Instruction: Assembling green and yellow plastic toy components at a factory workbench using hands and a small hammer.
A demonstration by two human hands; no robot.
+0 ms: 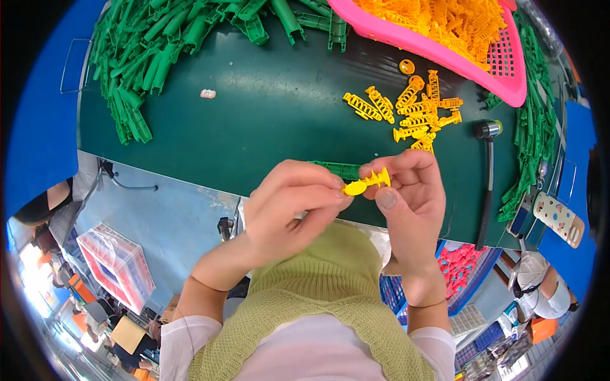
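My left hand pinches one end of a small yellow plastic piece with a flat ribbed tab and a flared end. Around the flared end curl the fingers and thumb of my right hand. Both hands are just above the near edge of the table. A long green plastic part lies just behind the yellow piece, partly covered by my fingers; whether a finger touches it I cannot tell. Beyond my right hand is a loose heap of yellow ribbed plastic pieces.
The dark green table carries a pile of green plastic parts at far left and more green parts at right. A pink basket holds yellow pieces. A black-handled hammer and a phone lie on the right.
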